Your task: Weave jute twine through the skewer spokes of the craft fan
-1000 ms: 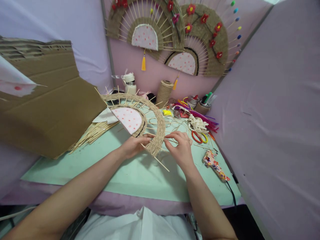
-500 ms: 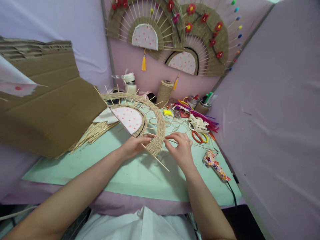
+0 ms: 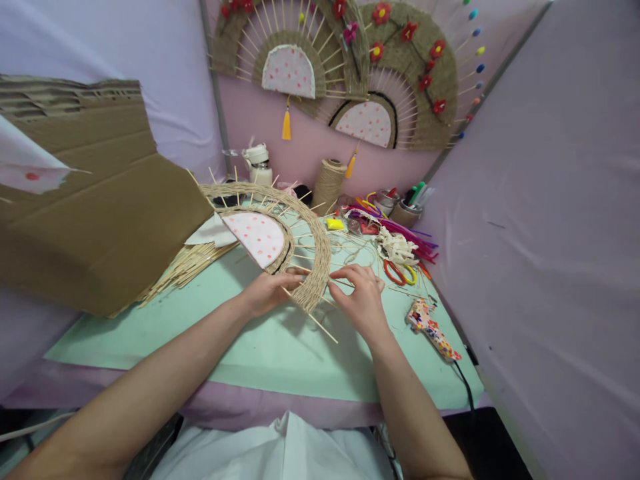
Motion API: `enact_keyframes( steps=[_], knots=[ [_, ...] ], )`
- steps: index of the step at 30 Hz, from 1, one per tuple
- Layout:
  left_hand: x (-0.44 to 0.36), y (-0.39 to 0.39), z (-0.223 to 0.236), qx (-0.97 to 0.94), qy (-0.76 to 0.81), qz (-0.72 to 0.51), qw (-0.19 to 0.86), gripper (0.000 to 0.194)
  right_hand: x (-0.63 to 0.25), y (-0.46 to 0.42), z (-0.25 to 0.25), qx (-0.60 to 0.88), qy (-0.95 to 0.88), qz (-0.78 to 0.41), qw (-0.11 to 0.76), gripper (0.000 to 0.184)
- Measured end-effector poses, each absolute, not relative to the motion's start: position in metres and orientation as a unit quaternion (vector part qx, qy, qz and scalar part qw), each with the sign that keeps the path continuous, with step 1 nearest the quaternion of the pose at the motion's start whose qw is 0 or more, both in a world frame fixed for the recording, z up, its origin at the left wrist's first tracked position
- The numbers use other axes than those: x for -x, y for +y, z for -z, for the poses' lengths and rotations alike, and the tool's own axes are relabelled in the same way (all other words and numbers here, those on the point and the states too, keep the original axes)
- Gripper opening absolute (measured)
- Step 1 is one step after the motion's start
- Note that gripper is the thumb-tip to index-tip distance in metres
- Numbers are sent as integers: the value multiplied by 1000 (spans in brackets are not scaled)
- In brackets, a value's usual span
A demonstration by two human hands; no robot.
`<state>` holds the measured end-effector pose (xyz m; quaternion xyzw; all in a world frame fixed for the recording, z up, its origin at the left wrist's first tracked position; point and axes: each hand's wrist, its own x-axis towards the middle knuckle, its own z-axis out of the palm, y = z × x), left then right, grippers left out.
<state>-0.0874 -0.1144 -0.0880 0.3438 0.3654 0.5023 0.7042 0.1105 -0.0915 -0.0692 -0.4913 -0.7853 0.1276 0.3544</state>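
A half-round fan (image 3: pixel 321 250) of woven twine on thin sticks is held tilted above the table, its inner half-disc covered in white cloth with pink dots. My left hand (image 3: pixel 269 292) is closed on its near end, the fingers partly behind the twine band. At the band's outer right edge, my right hand (image 3: pixel 361 293) is closed in a pinch, thumb and forefinger almost together. What lies between those fingertips is too small to make out; a stick end or the twine is close to them. Sticks poke out past the band all round.
A large cardboard sheet (image 3: pixel 100 220) stands at left, beside a bundle of thin sticks (image 3: pixel 183 270). A glue gun (image 3: pixel 433 330) with a cord lies at right, near scissors (image 3: pixel 400 272). Behind are a twine spool (image 3: pixel 329 183), a white bottle (image 3: pixel 259 163) and a pen pot (image 3: pixel 406 213).
Both hands and the fan stay almost where they were. The whole view has shifted very slightly.
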Motion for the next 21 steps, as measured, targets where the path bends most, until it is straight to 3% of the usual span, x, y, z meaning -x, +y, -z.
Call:
enact_keyframes(
  steps=[14, 21],
  knots=[
    [87, -115, 87, -352, 362, -506, 700, 22, -105, -91, 75, 500, -779, -97, 366, 6],
    [88, -115, 90, -362, 347, -505, 703, 24, -105, -90, 69, 520, -760, -176, 347, 9]
  ],
)
